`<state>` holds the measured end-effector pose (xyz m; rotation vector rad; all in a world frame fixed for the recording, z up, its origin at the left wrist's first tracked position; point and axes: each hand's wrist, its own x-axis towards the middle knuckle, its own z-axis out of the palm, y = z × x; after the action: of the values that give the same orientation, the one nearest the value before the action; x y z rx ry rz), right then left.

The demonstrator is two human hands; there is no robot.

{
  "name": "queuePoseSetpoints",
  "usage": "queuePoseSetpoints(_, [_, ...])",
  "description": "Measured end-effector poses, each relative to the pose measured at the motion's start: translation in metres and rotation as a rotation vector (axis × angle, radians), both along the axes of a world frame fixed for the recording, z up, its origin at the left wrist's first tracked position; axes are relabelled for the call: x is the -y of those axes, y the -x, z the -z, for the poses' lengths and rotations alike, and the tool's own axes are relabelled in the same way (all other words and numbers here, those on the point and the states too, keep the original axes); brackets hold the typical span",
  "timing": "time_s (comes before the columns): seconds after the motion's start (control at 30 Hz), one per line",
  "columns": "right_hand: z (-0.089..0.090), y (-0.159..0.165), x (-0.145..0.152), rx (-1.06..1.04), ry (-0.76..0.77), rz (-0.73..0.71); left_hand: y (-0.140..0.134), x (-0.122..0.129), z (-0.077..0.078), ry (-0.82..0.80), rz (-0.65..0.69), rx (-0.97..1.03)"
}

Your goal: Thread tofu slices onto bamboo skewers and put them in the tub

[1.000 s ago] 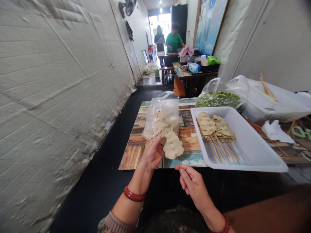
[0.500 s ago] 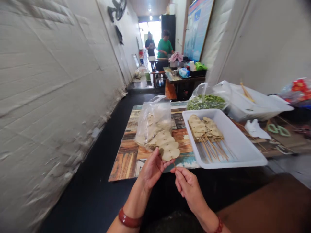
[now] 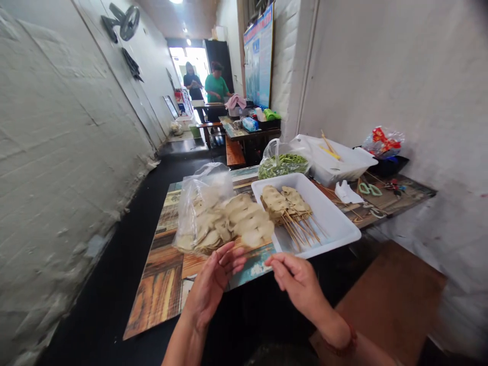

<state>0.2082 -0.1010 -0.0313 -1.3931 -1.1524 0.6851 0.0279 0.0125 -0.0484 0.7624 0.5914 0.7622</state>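
My right hand (image 3: 299,282) is closed in a pinch on the lower end of a skewer (image 3: 247,218) threaded with pale, flat, round slices. The skewer points away from me, up and to the left. Its stick is mostly hidden by fingers and slices. My left hand (image 3: 211,284) is apart from it, with fingers stretched and palm turned inward, holding nothing. Beyond the left hand, a clear plastic bag (image 3: 204,190) lies open with loose slices (image 3: 208,229) spilling from its mouth. To the right, a white tray (image 3: 337,234) holds finished skewers (image 3: 285,203), their sticks toward me.
A bag of green vegetables (image 3: 284,165) stands behind the tray. Beside it is a white bin (image 3: 331,165) with sticks on top. Green-handled scissors (image 3: 369,189) and a crumpled white tissue (image 3: 346,193) lie at right. Two people (image 3: 215,84) stand far back.
My left hand has let go of the slices and drawn back to the left, fingers open. The right hand keeps the skewer raised. The view has turned rightward.
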Motion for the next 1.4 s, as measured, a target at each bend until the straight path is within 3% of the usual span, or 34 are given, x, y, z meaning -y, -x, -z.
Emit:
queuePoseSetpoints(0.27, [-0.043,-0.108,0.005,0.089,-0.01,0.259,-0.002,-0.013,0.011,-0.046,-0.043,-0.111])
queuePoseSetpoints(0.47, [-0.04,-0.16,-0.019,0.315,0.064,0.275,-0.008,-0.021,0.018,-0.029,-0.061,-0.121])
queuePoseSetpoints(0.6, [-0.03,-0.172,-0.044,0.396,0.133,0.222,-0.007,-0.024,0.021,0.02,-0.086,-0.104])
queuePoseSetpoints(0.83, [-0.03,-0.182,-0.067,0.672,0.29,0.131,-0.007,-0.026,0.021,0.048,-0.117,-0.13])
queuePoseSetpoints(1.07, [-0.021,-0.184,-0.069,0.906,0.455,0.023,-0.007,-0.025,0.017,0.037,-0.108,-0.15])
queuePoseSetpoints(1.4, [-0.014,-0.188,-0.064,1.034,0.474,0.063,-0.006,-0.026,0.018,0.032,-0.102,-0.164])
